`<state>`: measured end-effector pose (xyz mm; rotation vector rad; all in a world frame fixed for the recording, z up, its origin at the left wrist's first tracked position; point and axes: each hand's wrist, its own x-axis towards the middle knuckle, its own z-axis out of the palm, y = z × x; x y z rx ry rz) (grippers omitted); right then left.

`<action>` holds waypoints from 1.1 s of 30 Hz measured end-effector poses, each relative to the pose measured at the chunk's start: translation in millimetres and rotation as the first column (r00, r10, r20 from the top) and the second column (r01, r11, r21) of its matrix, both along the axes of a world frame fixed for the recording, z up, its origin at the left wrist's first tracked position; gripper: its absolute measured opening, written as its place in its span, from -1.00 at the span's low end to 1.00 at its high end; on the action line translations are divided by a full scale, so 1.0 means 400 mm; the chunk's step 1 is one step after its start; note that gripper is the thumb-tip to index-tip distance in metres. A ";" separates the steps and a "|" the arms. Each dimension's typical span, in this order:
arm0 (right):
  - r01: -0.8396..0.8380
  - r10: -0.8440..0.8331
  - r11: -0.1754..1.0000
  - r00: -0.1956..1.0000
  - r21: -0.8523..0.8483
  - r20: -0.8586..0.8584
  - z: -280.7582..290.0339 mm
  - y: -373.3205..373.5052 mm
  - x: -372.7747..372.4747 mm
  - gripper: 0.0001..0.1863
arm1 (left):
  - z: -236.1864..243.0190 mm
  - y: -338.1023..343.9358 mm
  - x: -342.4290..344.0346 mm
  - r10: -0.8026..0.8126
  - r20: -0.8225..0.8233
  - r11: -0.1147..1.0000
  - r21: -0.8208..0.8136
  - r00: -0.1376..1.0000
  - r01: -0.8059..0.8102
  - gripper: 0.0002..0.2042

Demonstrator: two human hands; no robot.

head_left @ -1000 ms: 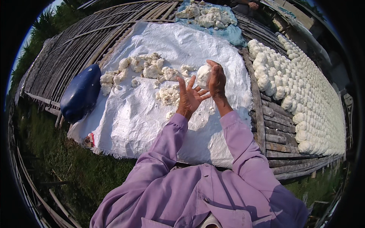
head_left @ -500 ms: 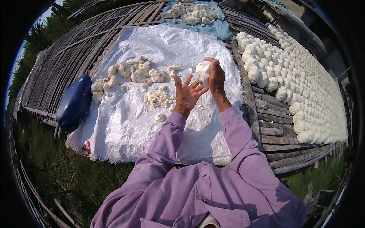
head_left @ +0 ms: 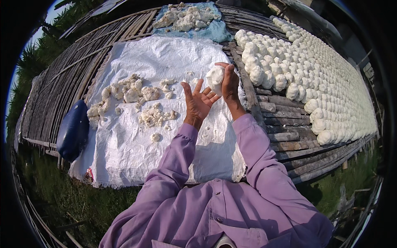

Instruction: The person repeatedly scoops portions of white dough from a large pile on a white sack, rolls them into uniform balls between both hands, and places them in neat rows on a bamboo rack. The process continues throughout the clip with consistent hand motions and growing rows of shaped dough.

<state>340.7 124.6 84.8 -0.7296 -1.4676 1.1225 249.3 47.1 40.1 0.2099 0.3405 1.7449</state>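
A rounded white lump (head_left: 215,80), moist and dough-like, is gripped in my right hand (head_left: 230,84), its fingers wrapped over the top and far side. Close beside it, my left hand (head_left: 198,101) is palm up with fingers spread, the fingertips near the lump's lower left; whether they touch it I cannot tell. Both hands are above a white woven sheet (head_left: 124,157). On that sheet, left of my hands, lie crumbly off-white chunks (head_left: 133,91) and a heap of smaller crumbs (head_left: 154,115). One small loose piece (head_left: 155,137) sits nearer to me.
Rows of similar white lumps (head_left: 285,62) cover the bamboo slat platform (head_left: 285,122) on the right. A blue cloth (head_left: 221,31) with more crumbly material (head_left: 186,18) lies at the far side. A dark blue rounded container (head_left: 72,130) rests at the left edge. Grass grows below the platform.
My view has turned slightly right, so the sheet and platform appear further left. My right hand still grips the lump, which shows a different side; my left hand stays spread beside it.
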 end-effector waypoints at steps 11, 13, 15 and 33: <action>-0.059 -0.209 0.880 0.844 0.471 0.495 0.061 0.045 0.149 -0.38 | 0.036 0.088 0.133 -0.039 -0.217 0.996 0.065 0.975 0.055 0.00; 0.024 -0.034 0.999 0.954 0.037 0.296 0.039 0.065 0.172 -0.33 | 0.040 0.087 0.152 -0.181 -0.129 0.970 0.142 0.975 0.199 0.04; 0.134 -0.129 0.980 0.991 0.144 -0.044 0.026 0.070 0.198 -0.27 | 0.039 0.096 0.176 -0.146 -0.054 0.989 -0.004 0.988 0.146 0.05; 0.102 -0.219 0.941 0.910 0.324 0.351 0.044 0.122 0.363 -0.22 | 0.023 0.218 0.304 -0.201 -0.195 0.973 0.074 0.960 0.218 0.04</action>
